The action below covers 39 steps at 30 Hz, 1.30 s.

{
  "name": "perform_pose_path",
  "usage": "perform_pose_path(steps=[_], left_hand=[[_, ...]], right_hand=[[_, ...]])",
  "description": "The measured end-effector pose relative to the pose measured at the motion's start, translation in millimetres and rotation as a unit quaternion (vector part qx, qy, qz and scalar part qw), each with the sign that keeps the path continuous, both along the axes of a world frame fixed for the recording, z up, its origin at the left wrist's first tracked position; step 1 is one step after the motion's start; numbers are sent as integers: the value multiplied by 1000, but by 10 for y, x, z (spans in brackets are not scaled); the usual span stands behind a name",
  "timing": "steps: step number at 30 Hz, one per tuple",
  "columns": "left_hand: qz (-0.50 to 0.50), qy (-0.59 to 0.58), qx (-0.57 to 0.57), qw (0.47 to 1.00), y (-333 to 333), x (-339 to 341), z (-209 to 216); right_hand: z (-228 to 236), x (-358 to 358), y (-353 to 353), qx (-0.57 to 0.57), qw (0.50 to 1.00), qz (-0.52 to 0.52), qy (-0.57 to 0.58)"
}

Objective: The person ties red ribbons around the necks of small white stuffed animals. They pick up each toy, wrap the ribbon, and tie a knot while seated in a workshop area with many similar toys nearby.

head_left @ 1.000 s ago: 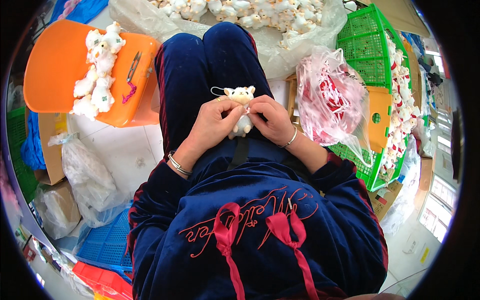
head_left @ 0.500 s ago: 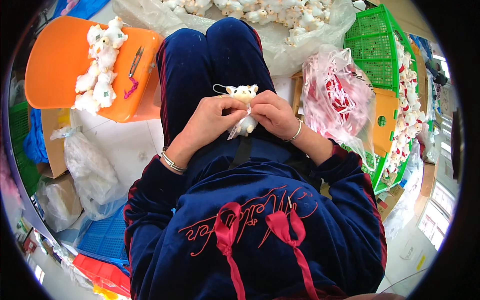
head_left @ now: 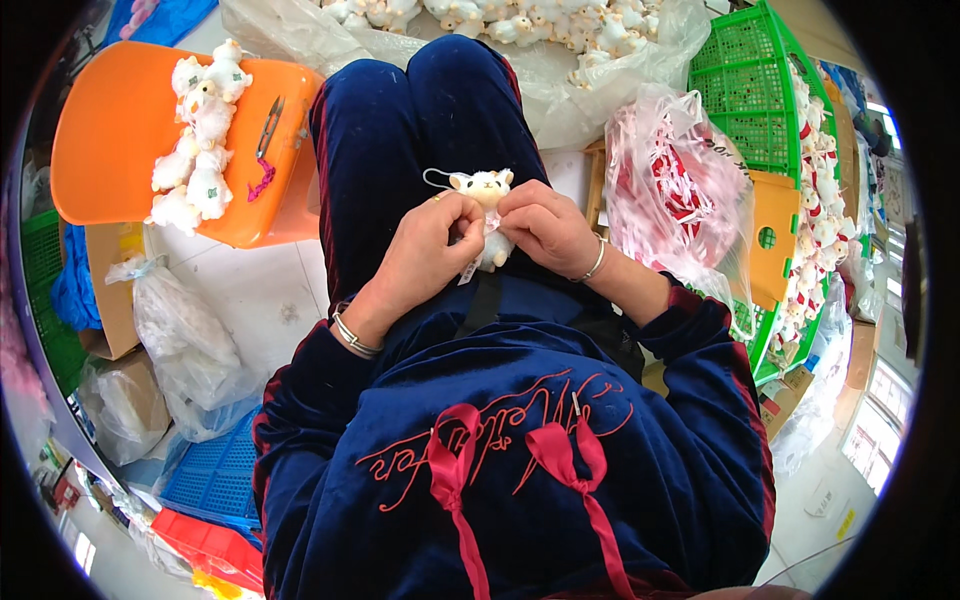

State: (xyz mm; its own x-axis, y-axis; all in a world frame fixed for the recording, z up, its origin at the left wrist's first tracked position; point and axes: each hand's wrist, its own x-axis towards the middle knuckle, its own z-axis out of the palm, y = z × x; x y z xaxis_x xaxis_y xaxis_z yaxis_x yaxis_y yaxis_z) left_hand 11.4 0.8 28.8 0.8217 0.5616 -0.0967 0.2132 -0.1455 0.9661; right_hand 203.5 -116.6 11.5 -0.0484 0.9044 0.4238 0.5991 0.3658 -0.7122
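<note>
A small white plush lamb (head_left: 483, 184) with a cream face lies in my lap, its head pointing away from me. A white loop of cord rises from its head, and a white tag hangs beside its body. My left hand (head_left: 432, 238) is closed at the toy's left side, thumb and finger pinched near the neck. From the right, my right hand (head_left: 552, 232) pinches at the chest. Something thin and pale pink, like a ribbon, shows at the neck between the hands; the fingers hide most of it.
An orange chair (head_left: 105, 150) at left bears several white plush toys (head_left: 208, 180) and thread snips (head_left: 268, 128) with a pink cord. At right are a clear bag of pink and red ribbons (head_left: 680, 190) and a green crate (head_left: 740, 75). More plush toys (head_left: 530, 28) lie ahead on plastic.
My left hand has drawn slightly left, away from the chest, and more of the pale pink strip shows at the neck. The right hand stays nearly in place.
</note>
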Motion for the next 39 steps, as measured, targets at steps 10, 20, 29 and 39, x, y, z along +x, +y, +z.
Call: perform_pose_path(steps=[10,20,29,39], left_hand=[[3,2,2,1000,32,-46,55],[12,15,34,999,-35,-58,4],[104,2,-110,988,-90,-99,-57],[48,89,-114,988,17,-57,86]], right_hand=[[7,-43,74,28,998,12,-47],[32,-47,62,16,999,9,-38],[152,-143,-130,-114,984,-118,62],[225,-100,-29,-411,806,-203,375]])
